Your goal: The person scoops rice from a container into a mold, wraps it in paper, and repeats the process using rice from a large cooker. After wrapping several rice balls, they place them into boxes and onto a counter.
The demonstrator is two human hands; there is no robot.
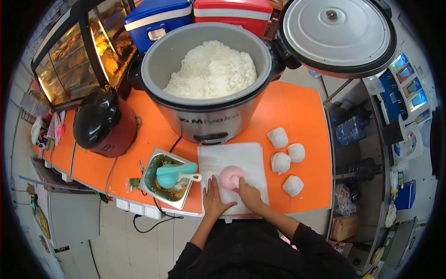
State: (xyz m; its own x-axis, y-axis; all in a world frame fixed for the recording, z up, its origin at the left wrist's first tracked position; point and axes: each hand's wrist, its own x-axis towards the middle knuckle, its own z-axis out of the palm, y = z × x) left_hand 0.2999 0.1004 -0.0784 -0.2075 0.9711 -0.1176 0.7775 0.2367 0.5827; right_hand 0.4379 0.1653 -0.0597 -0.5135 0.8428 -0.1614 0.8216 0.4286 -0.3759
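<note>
My right hand (249,194) is closed around the short handle of a pink rice scoop (228,176), whose round bowl sits dome-up on a stack of white wrapping paper (253,160). Anything under the bowl is hidden. My left hand (214,200) lies flat on the left front part of the paper with its fingers apart, holding nothing. Just left of the paper stands a metal food pan (155,160) with a yellowish chopped filling. A teal scoop (169,176) and a white-handled utensil (191,177) rest in it.
Behind the paper stands a large rice cooker (209,116) of white rice (213,69), its lid (337,32) swung up at right. Several white wrapped bundles (293,185) sit on the orange table (311,111). A smaller dark red cooker (109,125) and lit food display (69,56) are at left.
</note>
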